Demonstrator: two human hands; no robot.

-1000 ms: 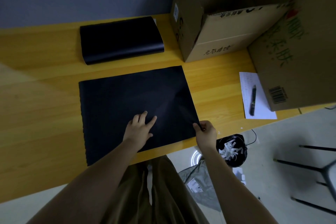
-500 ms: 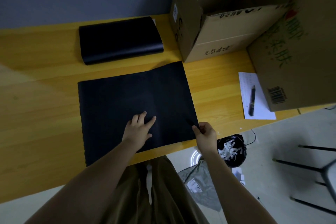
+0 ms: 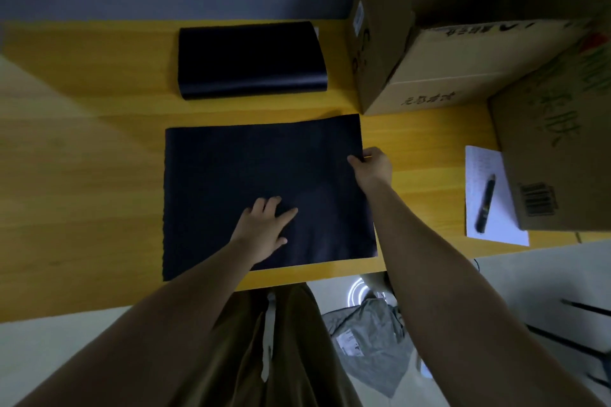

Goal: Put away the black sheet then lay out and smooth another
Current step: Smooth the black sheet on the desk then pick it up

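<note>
A black sheet [image 3: 238, 182] lies spread flat on the yellow wooden table [image 3: 86, 175], its near edge close to the table's front. My left hand [image 3: 264, 228] rests palm down on the sheet's near middle, fingers apart. My right hand [image 3: 372, 165] pinches the sheet's right edge near the far corner, thumb on top. Behind the sheet lies a thick stack of black sheets [image 3: 251, 59], folded over at its near side.
Two cardboard boxes stand at the right: an open one [image 3: 429, 76] at the back and a larger one [image 3: 555, 149] nearer. A white paper [image 3: 489, 201] with a black pen [image 3: 484, 205] lies beside them. A grey bag [image 3: 370, 337] and chair legs are on the floor.
My right hand has slid from the sheet's near right corner up along the right edge toward the far corner. The far right corner has flattened out. My left hand stays pressed on the sheet.
</note>
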